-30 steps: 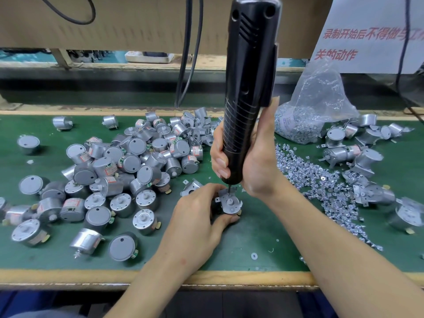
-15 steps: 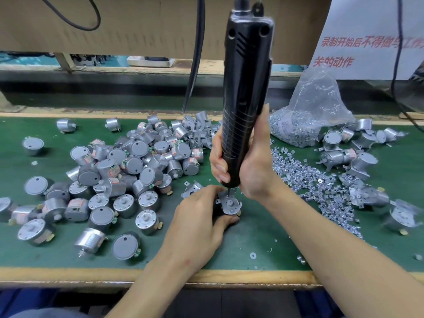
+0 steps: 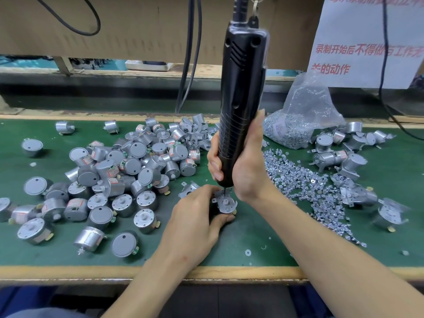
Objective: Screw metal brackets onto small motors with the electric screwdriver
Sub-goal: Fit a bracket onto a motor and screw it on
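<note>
small motor (image 3: pixel 226 199) under its metal bracket (image 3: pixel 220 205) stands on the green mat (image 3: pixel 252 228), left hand (image 3: pixel 195 219) gripping it, right hand (image 3: pixel 246 171) clasping the upright electric screwdriver (image 3: pixel 241 99), seemingly driving 1 screw; next likely needs steady downward pressure.

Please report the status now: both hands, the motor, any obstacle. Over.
Right hand grips electric screwdriver, bit down on bracketed motor. Left hand holds that motor on green mat. Spare bracket beside left hand, not blocking.

Forearms (image 3: pixel 321 244) bare to frame edge; left hand (image 3: pixel 193 226) and right hand (image 3: pixel 249 173) bare; fingernails (image 3: pixel 230 218) trimmed short, plain.
</note>
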### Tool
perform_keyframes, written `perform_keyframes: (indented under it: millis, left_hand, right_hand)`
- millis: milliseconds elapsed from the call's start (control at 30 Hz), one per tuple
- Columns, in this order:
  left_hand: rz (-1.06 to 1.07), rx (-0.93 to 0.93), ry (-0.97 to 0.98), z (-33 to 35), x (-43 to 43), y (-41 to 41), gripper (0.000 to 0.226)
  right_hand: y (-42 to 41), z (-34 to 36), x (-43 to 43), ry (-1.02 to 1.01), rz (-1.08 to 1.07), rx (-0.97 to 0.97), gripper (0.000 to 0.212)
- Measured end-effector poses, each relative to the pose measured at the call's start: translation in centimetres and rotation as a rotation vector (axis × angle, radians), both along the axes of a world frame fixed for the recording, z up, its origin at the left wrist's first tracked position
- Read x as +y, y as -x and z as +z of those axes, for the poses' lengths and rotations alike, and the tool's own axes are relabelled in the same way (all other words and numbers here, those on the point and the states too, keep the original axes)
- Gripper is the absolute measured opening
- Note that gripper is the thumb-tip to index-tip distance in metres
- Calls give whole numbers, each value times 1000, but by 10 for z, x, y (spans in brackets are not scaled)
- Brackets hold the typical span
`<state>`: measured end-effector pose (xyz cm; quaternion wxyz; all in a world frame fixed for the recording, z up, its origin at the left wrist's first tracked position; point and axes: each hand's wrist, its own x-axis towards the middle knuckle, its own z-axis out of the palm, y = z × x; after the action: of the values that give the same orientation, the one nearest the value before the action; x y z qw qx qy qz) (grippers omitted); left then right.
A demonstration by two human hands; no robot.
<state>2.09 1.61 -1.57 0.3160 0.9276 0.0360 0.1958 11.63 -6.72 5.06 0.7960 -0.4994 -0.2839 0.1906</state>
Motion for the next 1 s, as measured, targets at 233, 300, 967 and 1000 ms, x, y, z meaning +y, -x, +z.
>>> perform_keyframes:
  millis: [233,300,967,1000]
  left_hand:
    - [-17,-6,-19,0,1,0,48]
    - [-33,-5,-26,0,1,0,45]
    - [-121,-281,-17,23,-5,11,71]
    - [-121,-277,8,24,-7,11,72]
  right_hand:
    - [8,-2,-1,44,-178,-83,90]
    - [13,-6,-7,115,-270,-178,97]
    - [59,-19,-89,576,-274,-194,29]
    - [58,-17,-92,547,-270,-127,27]
